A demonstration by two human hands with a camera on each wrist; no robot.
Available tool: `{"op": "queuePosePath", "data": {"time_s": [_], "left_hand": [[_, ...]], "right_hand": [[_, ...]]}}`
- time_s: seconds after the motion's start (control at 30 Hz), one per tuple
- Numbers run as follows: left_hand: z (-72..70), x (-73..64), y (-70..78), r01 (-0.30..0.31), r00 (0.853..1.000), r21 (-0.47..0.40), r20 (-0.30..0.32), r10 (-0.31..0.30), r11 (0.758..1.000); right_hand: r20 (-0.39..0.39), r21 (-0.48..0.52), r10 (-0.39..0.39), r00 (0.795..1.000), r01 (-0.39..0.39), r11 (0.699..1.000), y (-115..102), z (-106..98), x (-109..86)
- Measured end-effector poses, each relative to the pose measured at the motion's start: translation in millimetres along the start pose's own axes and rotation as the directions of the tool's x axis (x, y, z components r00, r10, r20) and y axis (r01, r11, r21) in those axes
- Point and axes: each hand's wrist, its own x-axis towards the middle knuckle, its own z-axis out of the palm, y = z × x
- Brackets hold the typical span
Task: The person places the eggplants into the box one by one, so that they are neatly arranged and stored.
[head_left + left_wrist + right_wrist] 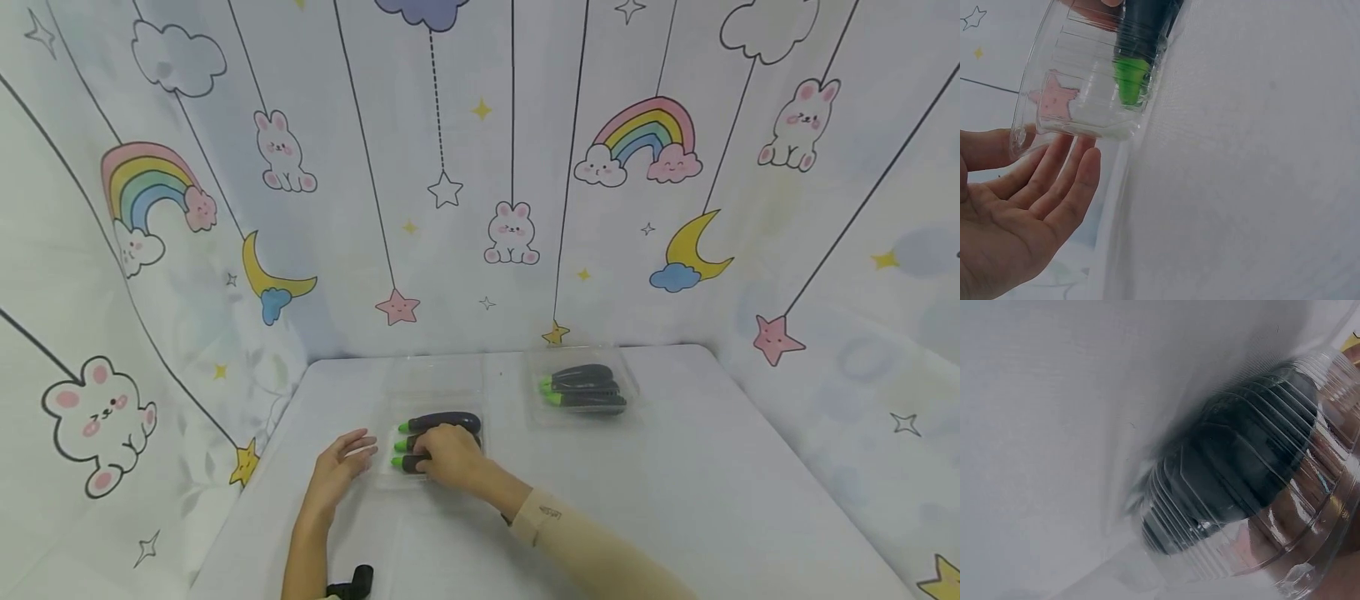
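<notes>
An opened clear plastic box [386,478] sits on the table left of centre, with three dark eggplants lying side by side in it, green stem ends to the left. My right hand [453,457] reaches in from the right and grips the nearest eggplant [408,464], covering much of it and of the middle eggplant [403,445]. The farthest eggplant [444,420] shows almost whole. My left hand [341,467] has loosely bent fingers beside the box's left end; in the left wrist view its fingertips [1088,159] are right at the clear wall.
A second clear plastic box [536,417] stands farther back on the right, with more eggplants [588,402] in it. The white table [637,500] meets a patterned curtain [465,275] at the back. A black object [362,582] shows by my left forearm.
</notes>
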Motion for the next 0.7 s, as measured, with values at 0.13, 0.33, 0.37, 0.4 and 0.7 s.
{"op": "queuePosePath", "data": {"time_s": [0.13, 0.33, 0.37, 0.4, 0.7], "left_hand": [[0.8, 0.1, 0.9, 0.022, 1.000, -0.008, 0.003, -0.022, 1.000], [0.0, 2.8, 2.1, 0.047, 0.999, 0.002, 0.025, -0.047, 0.999], [-0.7, 3.0, 3.3, 0.051, 0.998, 0.006, 0.025, -0.051, 0.999], [-1.4, 3.3, 4.9, 0.055, 0.998, 0.007, 0.025, -0.055, 0.998], [-9.4, 21.8, 17.6, 0.035, 0.998, 0.009, 0.044, -0.036, 0.999]], "right_hand": [[-0.046, 0.114, 0.033, 0.998, -0.028, 0.993, 5.1, -4.2, -4.6], [-0.210, 0.217, 0.099, 0.973, -0.053, 0.975, 20.5, -15.1, -10.3], [-0.244, 0.227, 0.113, 0.963, -0.057, 0.972, 23.5, -17.3, -10.6], [-0.278, 0.240, 0.130, 0.952, -0.062, 0.969, 26.6, -19.6, -10.9], [-0.378, 0.364, 0.349, 0.857, -0.209, 0.908, 54.6, -32.9, -7.9]]}}
